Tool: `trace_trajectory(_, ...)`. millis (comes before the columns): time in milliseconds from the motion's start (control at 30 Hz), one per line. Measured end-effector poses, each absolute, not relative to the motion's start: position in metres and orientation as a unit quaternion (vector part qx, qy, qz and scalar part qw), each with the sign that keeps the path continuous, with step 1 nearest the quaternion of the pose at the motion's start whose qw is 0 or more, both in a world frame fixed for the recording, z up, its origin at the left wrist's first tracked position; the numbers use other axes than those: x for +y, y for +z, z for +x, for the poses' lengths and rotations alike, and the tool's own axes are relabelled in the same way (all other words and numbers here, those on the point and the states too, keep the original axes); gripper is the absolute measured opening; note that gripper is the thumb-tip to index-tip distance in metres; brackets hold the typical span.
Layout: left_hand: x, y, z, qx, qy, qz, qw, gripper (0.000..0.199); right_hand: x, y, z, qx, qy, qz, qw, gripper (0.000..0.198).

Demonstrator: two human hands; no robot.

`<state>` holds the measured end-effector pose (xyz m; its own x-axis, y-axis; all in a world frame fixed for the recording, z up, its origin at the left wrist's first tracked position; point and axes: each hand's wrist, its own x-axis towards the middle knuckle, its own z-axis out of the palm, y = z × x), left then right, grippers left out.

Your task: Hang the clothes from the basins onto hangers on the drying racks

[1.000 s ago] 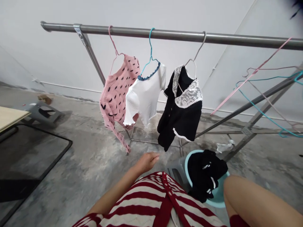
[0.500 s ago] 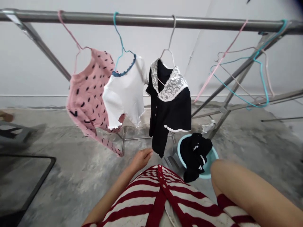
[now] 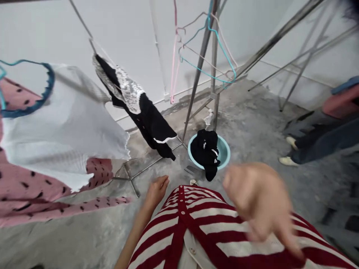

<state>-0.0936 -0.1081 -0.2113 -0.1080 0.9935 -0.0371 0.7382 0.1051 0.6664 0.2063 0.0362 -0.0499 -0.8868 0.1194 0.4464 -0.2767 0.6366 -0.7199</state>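
My left hand (image 3: 157, 189) hangs low beside my striped top, fingers curled together and nothing visible in them. Motion blurs my right hand (image 3: 259, 201), raised in front of my body at the right; its fingers cannot be made out clearly. Beyond it stands a light blue basin (image 3: 223, 151) with black clothing (image 3: 206, 147) heaped inside, part of it draped over the near rim. A black top with a white lace collar (image 3: 151, 116) hangs up ahead. To its left hang a white shirt with blue neck trim (image 3: 75, 112) and a pink spotted sweater (image 3: 98, 173).
Pink, grey and turquoise hangers (image 3: 202, 71) dangle from the metal drying rack (image 3: 200, 67), whose legs reach the concrete floor (image 3: 249, 116). Another person's legs in jeans (image 3: 322, 144) are at the far right. A white wall stands behind.
My view has swung right and nearer the rack, so the clothes shift left and another person comes into view. My right hand has come into sight. My left hand still hangs low.
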Motion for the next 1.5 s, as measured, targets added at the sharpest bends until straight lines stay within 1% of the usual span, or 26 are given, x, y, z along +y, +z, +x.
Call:
trace_trajectory(67, -0.108, -0.217, -0.089, 0.702, 0.234, 0.621, 0.259, 0.034, 0.057, -0.083, 0.202, -0.826, 0.502, -0.075, 0.244, 0.035)
trace_trajectory(133, -0.106, -0.221, -0.084, 0.706, 0.214, 0.621, 0.266, 0.034, 0.077, -0.132, 0.198, -0.675, 0.599, -0.333, 0.274, 0.032)
trace_trajectory(167, -0.105, -0.223, -0.081, 0.706, 0.208, 0.621, 0.269, 0.035, 0.083, -0.159, 0.199, -0.592, 0.612, -0.454, 0.265, 0.028)
trace_trajectory(200, -0.104, -0.223, -0.078, 0.706, 0.205, 0.621, 0.271, 0.036, 0.086, -0.187, 0.202, -0.517, 0.604, -0.559, 0.238, 0.023)
trace_trajectory(233, -0.102, -0.223, -0.074, 0.707, 0.205, 0.62, 0.272, 0.036, 0.087, -0.213, 0.207, -0.488, 0.599, -0.598, 0.214, 0.019)
trace_trajectory(300, -0.096, -0.221, -0.068, 0.71, 0.212, 0.615, 0.27, 0.037, 0.082, -0.257, 0.221, -0.451, 0.596, -0.64, 0.179, 0.014)
trace_trajectory(400, -0.088, -0.214, -0.06, 0.716, 0.216, 0.609, 0.265, 0.037, 0.079, -0.297, 0.242, -0.427, 0.584, -0.674, 0.15, 0.012)
trace_trajectory(567, -0.081, -0.204, -0.045, 0.737, 0.202, 0.592, 0.256, 0.035, 0.123, -0.322, 0.248, -0.438, 0.561, -0.684, 0.159, 0.029)
trace_trajectory(767, -0.089, -0.198, -0.024, 0.786, 0.208, 0.534, 0.23, 0.034, 0.192, -0.348, 0.214, -0.434, 0.572, -0.676, 0.165, 0.046)
trace_trajectory(833, -0.096, -0.196, -0.019, 0.802, 0.212, 0.51, 0.23, 0.034, 0.207, -0.356, 0.201, -0.424, 0.583, -0.674, 0.162, 0.047)
trace_trajectory(967, -0.114, -0.195, -0.006, 0.835, 0.197, 0.456, 0.235, 0.034, 0.226, -0.367, 0.185, -0.397, 0.613, -0.667, 0.148, 0.033)
trace_trajectory(1033, -0.123, -0.199, 0.001, 0.851, 0.193, 0.428, 0.233, 0.035, 0.23, -0.368, 0.185, -0.386, 0.626, -0.662, 0.145, 0.03)
trace_trajectory(1100, -0.131, -0.204, 0.007, 0.861, 0.197, 0.409, 0.228, 0.035, 0.229, -0.365, 0.188, -0.38, 0.641, -0.649, 0.152, 0.025)
trace_trajectory(1167, -0.135, -0.209, 0.01, 0.864, 0.201, 0.405, 0.223, 0.035, 0.229, -0.356, 0.196, -0.376, 0.66, -0.626, 0.175, 0.016)
trace_trajectory(1233, -0.135, -0.214, 0.009, 0.859, 0.201, 0.415, 0.223, 0.035, 0.232, -0.339, 0.206, -0.372, 0.678, -0.597, 0.214, 0.013)
trace_trajectory(1300, -0.131, -0.216, 0.005, 0.849, 0.204, 0.434, 0.222, 0.035, 0.239, -0.314, 0.219, -0.369, 0.689, -0.565, 0.264, 0.02)
trace_trajectory(1500, -0.11, -0.206, -0.005, 0.798, 0.218, 0.519, 0.218, 0.033, 0.252, -0.211, 0.258, -0.38, 0.686, -0.466, 0.409, 0.027)
